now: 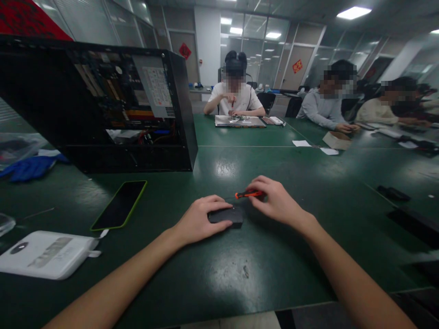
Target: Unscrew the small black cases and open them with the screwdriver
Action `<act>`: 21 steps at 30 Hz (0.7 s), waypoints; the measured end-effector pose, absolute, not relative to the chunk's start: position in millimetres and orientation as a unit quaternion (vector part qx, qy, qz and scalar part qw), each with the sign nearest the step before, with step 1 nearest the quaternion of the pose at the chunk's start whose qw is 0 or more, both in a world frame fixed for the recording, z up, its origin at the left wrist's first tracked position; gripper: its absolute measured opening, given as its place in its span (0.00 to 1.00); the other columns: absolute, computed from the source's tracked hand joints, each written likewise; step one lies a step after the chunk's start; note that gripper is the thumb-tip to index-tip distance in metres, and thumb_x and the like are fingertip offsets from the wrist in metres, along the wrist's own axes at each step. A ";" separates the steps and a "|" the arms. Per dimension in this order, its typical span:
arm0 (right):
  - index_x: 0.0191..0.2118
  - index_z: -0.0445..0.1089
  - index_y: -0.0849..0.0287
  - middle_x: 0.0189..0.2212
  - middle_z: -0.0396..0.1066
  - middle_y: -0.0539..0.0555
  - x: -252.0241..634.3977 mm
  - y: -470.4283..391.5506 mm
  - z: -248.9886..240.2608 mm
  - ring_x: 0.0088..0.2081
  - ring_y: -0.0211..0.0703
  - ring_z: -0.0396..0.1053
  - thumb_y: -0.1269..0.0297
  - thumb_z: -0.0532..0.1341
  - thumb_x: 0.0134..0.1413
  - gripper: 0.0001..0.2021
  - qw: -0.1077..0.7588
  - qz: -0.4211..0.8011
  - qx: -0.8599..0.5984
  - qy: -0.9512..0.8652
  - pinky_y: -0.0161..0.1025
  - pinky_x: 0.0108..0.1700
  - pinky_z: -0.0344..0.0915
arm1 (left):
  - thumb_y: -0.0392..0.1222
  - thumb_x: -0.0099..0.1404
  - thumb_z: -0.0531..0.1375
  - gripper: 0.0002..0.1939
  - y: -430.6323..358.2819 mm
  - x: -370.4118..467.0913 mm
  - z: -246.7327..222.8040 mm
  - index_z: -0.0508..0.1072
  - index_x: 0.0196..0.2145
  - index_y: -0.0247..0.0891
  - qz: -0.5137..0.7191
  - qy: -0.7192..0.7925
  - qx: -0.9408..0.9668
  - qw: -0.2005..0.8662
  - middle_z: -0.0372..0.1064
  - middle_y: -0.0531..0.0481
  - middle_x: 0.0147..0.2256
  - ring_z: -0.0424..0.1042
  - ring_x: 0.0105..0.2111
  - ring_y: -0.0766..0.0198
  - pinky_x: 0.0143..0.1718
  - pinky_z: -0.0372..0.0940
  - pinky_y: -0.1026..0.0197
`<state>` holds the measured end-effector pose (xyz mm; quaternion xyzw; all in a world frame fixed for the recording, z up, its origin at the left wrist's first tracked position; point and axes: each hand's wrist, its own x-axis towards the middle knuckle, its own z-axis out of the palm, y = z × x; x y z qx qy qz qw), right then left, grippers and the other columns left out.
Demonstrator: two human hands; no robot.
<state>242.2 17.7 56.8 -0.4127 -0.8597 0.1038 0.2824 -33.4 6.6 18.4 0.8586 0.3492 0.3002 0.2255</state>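
Observation:
My left hand [204, 217] grips a small black rectangular box [226, 217] against the green tabletop [219, 269], fingers along its far side and thumb along the near side. What the box is I cannot tell. My right hand [269, 198] is closed around the handle of an orange and black screwdriver [243, 195], just right of the box. The screwdriver lies nearly level, its thin shaft pointing left past the far side of the box and apart from its top face.
An opened black computer case [187, 114] stands at the left. Before it lie a green-edged phone [120, 205], a white power bank [44, 253] and a blue glove [32, 168]. Dark blocks [414, 224] sit at the right. Across the table people work, one at a flat panel [254, 121].

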 end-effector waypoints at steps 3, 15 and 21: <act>0.46 0.74 0.56 0.46 0.77 0.57 251.1 16.8 68.2 0.44 0.46 0.76 0.64 0.63 0.64 0.07 0.420 0.126 -0.421 -0.794 0.42 0.44 0.72 | 0.49 0.68 0.68 0.18 6.1 -31.6 20.1 0.81 0.53 0.45 0.299 0.342 0.857 0.242 0.77 0.45 0.49 0.78 0.47 0.54 0.51 0.71 0.53; 0.49 0.66 0.52 0.38 0.76 0.51 244.5 -0.1 75.8 0.35 0.41 0.75 0.63 0.58 0.70 0.06 0.511 0.029 -0.377 -0.772 0.41 0.39 0.72 | 0.48 0.67 0.68 0.17 11.0 -24.6 16.8 0.80 0.53 0.44 0.308 0.332 0.853 0.261 0.77 0.45 0.49 0.77 0.47 0.54 0.51 0.71 0.52; 0.49 0.66 0.53 0.38 0.75 0.51 243.1 3.9 73.6 0.35 0.40 0.75 0.64 0.58 0.70 0.05 0.505 0.017 -0.365 -0.782 0.39 0.40 0.71 | 0.47 0.67 0.68 0.17 10.9 -22.4 18.6 0.80 0.52 0.43 0.306 0.336 0.852 0.261 0.77 0.44 0.48 0.77 0.47 0.54 0.50 0.70 0.52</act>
